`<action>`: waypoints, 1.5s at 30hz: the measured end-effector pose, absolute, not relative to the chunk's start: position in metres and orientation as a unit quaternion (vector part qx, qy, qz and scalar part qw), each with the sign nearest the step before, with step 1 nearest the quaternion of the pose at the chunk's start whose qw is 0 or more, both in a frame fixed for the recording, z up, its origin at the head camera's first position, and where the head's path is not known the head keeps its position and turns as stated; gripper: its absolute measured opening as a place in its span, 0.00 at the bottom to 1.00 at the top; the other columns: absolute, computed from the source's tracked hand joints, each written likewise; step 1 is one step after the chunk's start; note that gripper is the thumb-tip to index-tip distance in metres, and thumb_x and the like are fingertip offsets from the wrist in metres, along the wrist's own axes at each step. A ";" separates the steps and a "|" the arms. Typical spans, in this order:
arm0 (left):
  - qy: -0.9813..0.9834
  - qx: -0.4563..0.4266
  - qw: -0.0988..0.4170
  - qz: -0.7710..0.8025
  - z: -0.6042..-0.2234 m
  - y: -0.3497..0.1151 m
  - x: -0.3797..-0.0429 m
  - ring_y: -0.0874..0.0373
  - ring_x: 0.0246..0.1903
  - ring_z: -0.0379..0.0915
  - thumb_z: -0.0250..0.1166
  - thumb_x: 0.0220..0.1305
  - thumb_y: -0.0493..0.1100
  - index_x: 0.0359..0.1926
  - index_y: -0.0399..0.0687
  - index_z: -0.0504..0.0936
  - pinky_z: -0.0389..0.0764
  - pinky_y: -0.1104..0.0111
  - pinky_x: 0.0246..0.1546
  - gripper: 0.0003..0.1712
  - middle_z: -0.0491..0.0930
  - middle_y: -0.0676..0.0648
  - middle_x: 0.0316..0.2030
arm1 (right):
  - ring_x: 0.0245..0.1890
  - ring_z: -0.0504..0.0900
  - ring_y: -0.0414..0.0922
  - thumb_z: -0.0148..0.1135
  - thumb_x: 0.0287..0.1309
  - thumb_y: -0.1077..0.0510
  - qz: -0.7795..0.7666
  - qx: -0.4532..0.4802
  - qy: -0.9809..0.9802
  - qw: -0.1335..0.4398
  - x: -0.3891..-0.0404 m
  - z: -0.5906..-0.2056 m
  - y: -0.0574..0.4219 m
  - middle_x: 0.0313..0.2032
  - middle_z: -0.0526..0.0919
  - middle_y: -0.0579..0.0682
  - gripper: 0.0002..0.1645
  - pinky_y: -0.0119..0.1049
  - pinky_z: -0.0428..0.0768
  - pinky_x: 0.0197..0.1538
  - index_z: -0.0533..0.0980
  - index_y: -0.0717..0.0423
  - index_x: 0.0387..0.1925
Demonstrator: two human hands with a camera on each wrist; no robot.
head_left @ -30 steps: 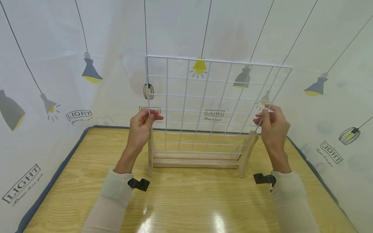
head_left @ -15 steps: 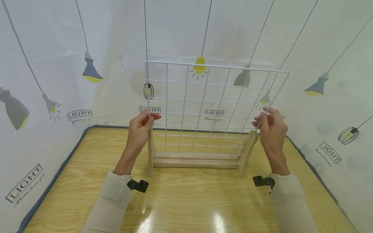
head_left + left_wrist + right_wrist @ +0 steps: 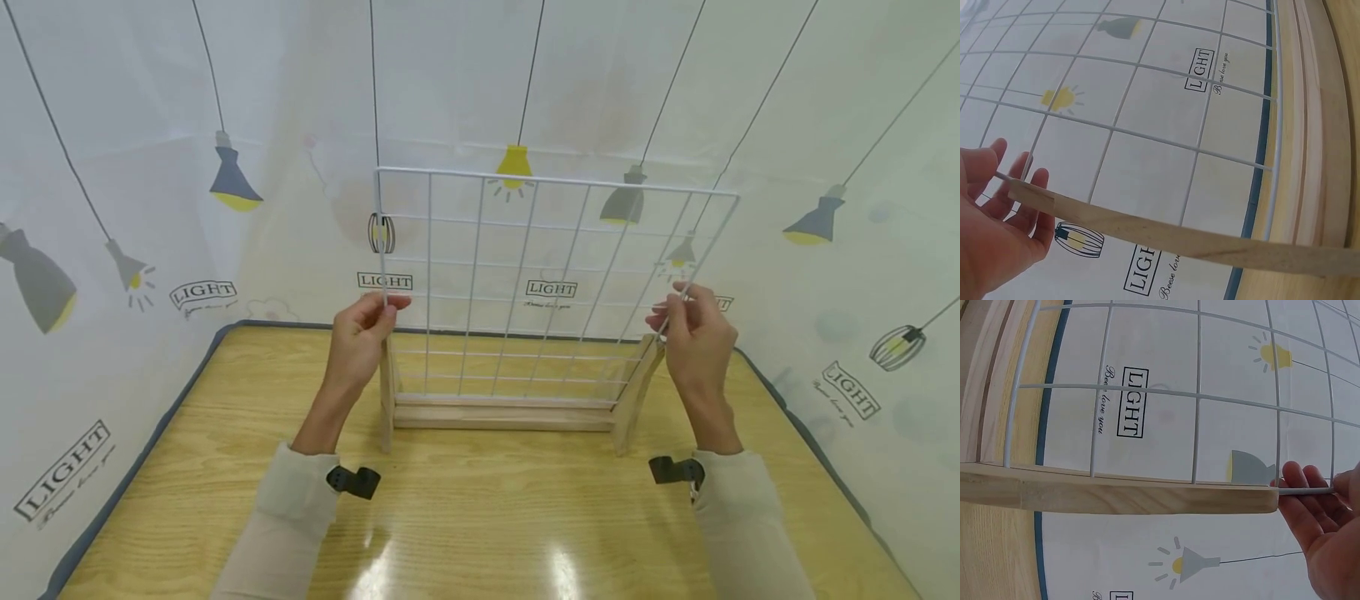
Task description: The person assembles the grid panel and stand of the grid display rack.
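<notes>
A white wire grid panel [image 3: 480, 283] stands between the two side posts of a wooden stand [image 3: 502, 418], its lower edge close over the stand's crossbars. My left hand [image 3: 358, 337] pinches the panel's left edge wire between thumb and fingers, just above the left post. On the other side, my right hand [image 3: 697, 329] pinches the right edge wire near the top of the right post. In the left wrist view the left post [image 3: 1147, 228] reaches right up to the fingers. The right post [image 3: 1147, 497] likewise ends at the fingers in the right wrist view.
The stand rests on a wood-grain table [image 3: 480, 517] with a dark blue border along its back and sides. Behind it rises a pale wall covering [image 3: 315, 83] printed with hanging lamps. A black strap-like device [image 3: 356, 481] sits at each wrist.
The grid panel has moved down between the posts, its top edge now lower and its bottom edge nearer the crossbars. Both hands have gone down slightly with it.
</notes>
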State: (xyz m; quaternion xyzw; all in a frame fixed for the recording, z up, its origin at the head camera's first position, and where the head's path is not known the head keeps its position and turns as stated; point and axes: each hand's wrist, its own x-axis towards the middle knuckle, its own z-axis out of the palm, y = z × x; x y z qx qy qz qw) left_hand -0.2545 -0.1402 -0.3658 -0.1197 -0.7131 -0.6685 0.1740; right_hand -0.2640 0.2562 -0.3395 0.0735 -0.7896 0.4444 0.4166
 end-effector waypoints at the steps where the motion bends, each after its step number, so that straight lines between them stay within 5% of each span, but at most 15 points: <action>1: -0.713 -0.118 0.174 -0.669 -0.366 -0.140 -0.255 0.61 0.28 0.60 0.54 0.73 0.33 0.48 0.29 0.81 0.62 0.74 0.27 0.12 0.77 0.45 0.42 | 0.22 0.82 0.26 0.53 0.72 0.59 0.444 0.074 -0.790 0.416 -0.264 -0.340 0.256 0.30 0.86 0.65 0.14 0.19 0.80 0.29 0.78 0.65 0.48; 24: -0.727 -0.111 0.155 -0.659 -0.378 -0.142 -0.253 0.57 0.37 0.67 0.54 0.73 0.32 0.49 0.30 0.81 0.67 0.73 0.34 0.12 0.79 0.36 0.51 | 0.23 0.81 0.24 0.56 0.70 0.62 0.445 0.067 -0.791 0.414 -0.263 -0.351 0.257 0.30 0.86 0.67 0.11 0.16 0.77 0.27 0.78 0.69 0.43; 33: -0.721 -0.111 0.160 -0.664 -0.381 -0.144 -0.253 0.59 0.29 0.62 0.54 0.73 0.33 0.47 0.30 0.82 0.65 0.72 0.30 0.12 0.75 0.48 0.35 | 0.26 0.81 0.22 0.56 0.69 0.63 0.434 0.082 -0.793 0.419 -0.263 -0.354 0.258 0.29 0.86 0.65 0.11 0.14 0.76 0.31 0.78 0.70 0.41; 39: -0.718 -0.115 0.159 -0.668 -0.382 -0.143 -0.253 0.58 0.33 0.64 0.54 0.73 0.33 0.48 0.29 0.81 0.66 0.72 0.33 0.12 0.78 0.53 0.38 | 0.27 0.82 0.23 0.56 0.69 0.63 0.443 0.085 -0.791 0.414 -0.263 -0.356 0.258 0.30 0.86 0.65 0.11 0.14 0.78 0.33 0.78 0.70 0.42; 45: -0.726 -0.117 0.159 -0.659 -0.386 -0.143 -0.252 0.57 0.33 0.64 0.53 0.75 0.34 0.48 0.30 0.81 0.67 0.73 0.34 0.13 0.80 0.47 0.39 | 0.27 0.80 0.21 0.57 0.68 0.65 0.448 0.078 -0.788 0.415 -0.264 -0.359 0.257 0.31 0.86 0.66 0.09 0.13 0.77 0.33 0.79 0.71 0.41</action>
